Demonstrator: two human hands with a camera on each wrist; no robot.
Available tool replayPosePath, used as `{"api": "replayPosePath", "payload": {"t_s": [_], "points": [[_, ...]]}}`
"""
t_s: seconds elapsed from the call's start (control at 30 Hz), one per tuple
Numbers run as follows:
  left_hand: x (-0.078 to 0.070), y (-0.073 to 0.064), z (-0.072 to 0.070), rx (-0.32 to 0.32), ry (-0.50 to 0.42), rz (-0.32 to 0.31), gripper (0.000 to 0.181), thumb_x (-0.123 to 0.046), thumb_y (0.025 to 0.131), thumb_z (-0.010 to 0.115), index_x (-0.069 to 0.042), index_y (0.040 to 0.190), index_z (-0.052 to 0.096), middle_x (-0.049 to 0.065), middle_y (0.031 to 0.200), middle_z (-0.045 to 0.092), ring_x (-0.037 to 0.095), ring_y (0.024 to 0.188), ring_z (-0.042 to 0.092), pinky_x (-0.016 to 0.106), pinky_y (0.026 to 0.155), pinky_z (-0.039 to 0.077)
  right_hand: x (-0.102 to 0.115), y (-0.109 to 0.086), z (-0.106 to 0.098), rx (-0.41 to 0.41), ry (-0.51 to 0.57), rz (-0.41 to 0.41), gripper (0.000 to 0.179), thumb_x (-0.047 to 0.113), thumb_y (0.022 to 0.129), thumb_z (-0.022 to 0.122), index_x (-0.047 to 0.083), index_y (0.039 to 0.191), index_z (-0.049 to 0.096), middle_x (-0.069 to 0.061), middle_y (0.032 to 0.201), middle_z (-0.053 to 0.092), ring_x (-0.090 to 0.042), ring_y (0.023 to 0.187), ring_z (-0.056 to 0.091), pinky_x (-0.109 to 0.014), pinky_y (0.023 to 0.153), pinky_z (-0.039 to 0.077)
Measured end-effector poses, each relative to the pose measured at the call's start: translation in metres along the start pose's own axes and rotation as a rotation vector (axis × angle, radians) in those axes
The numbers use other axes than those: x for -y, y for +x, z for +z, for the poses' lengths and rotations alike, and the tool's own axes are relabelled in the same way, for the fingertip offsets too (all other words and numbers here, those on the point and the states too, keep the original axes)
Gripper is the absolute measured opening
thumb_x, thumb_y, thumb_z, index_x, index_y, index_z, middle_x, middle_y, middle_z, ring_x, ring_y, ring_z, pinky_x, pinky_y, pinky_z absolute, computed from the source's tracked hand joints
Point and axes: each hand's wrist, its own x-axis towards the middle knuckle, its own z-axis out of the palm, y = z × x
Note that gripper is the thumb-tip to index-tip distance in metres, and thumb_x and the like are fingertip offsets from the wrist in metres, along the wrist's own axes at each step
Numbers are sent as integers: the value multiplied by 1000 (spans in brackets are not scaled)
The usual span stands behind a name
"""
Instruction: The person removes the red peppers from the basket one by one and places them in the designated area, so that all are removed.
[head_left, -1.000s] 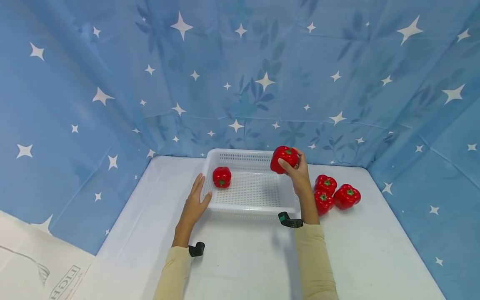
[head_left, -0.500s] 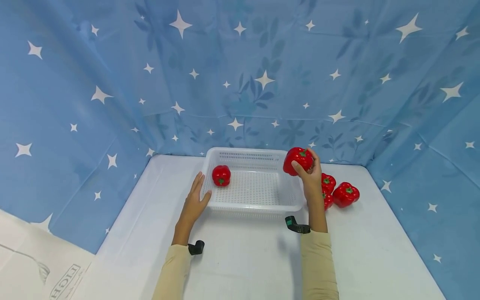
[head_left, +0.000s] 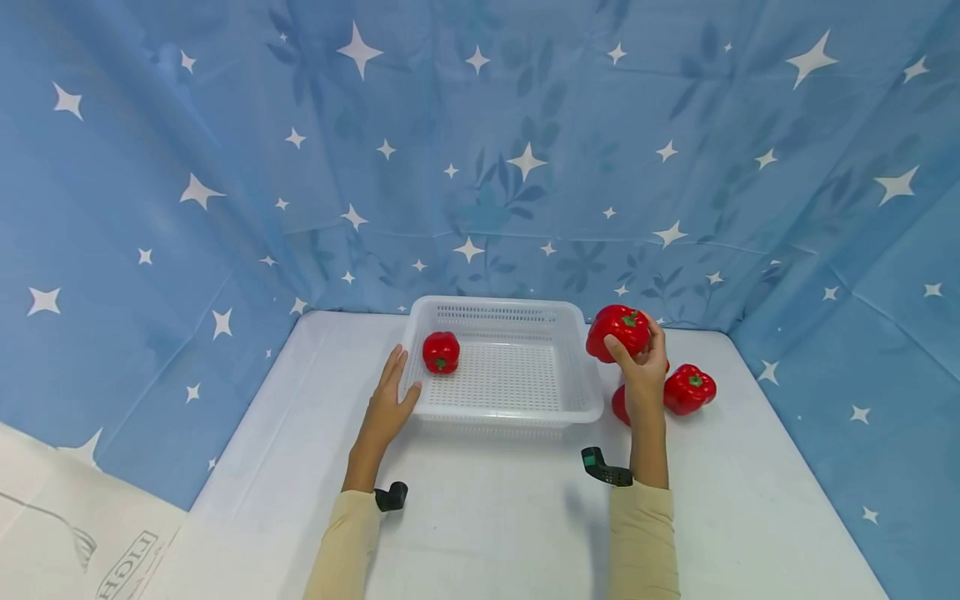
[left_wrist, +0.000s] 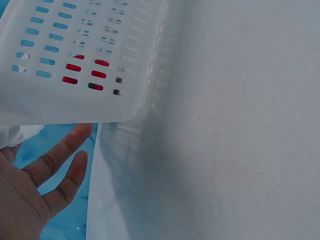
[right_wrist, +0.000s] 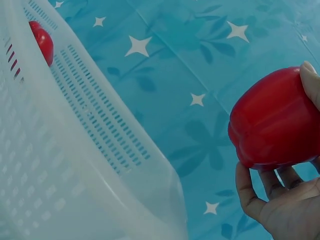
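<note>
My right hand (head_left: pixel 647 371) grips a red bell pepper (head_left: pixel 617 333), thumb on the near side, just beyond the right rim of a white plastic basket (head_left: pixel 588 367). In the right wrist view, the fingers curl beneath this red bell pepper (right_wrist: pixel 275 120), and it is held up beside the basket's wall (right_wrist: pixel 120 185). My left hand (head_left: pixel 385 408) lies along the basket's left side with fingers extended, the thumb overlapping the rim. Spread fingers (left_wrist: pixel 57 157) show by the basket's corner in the left wrist view. Inside the basket, toward the left, sits another red bell pepper (head_left: pixel 441 352).
On the white table (head_left: pixel 495 508), a red bell pepper (head_left: pixel 689 389) lies right of my right forearm. Others there are partly hidden behind that hand and wrist, one bell pepper (head_left: pixel 620 406) showing at its left. A blue star-patterned curtain (head_left: pixel 480 167) hangs behind the table.
My right hand has carried the bell pepper rightward and slightly nearer, from over the basket's right end to outside its rim. It now covers part of the table's peppers. The left hand stays put.
</note>
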Motion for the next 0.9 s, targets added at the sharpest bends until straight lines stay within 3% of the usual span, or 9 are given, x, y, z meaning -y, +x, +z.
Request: {"api": "replayPosePath", "payload": {"t_s": [0.33,0.53,0.77,0.9], "points": [[-1,-1,-1,4,-1,-10,66,-31,98,52,-19,156,24,-11,165,11,24,152,17,53,114,30,-7,-5,-18,-114,49,-1,82,22,82,79,30,148,32,4,150,39,-17,139,35,-32,104,48],[3,-1,2,4,-11,-6,65,-30,99,51,-19,156,24,-11,165,11,23,152,17,52,115,29,-12,-8,-29,-210,107,-76,80,18,81,79,26,147,35,4,147,42,-16,138,36,-28,102,50],[4,-1,1,-3,-11,-1,66,-30,98,52,-18,156,24,-10,165,12,24,152,17,53,115,29,-25,-15,-46,-390,204,-217,86,13,80,79,21,149,29,2,149,38,-15,141,31,-33,110,44],[3,-1,1,-3,-12,-3,66,-30,98,52,-20,157,23,-11,165,11,23,152,16,52,115,30,-31,-19,-58,-474,260,-247,88,10,78,80,22,148,28,3,150,36,-14,142,29,-33,110,43]]}}
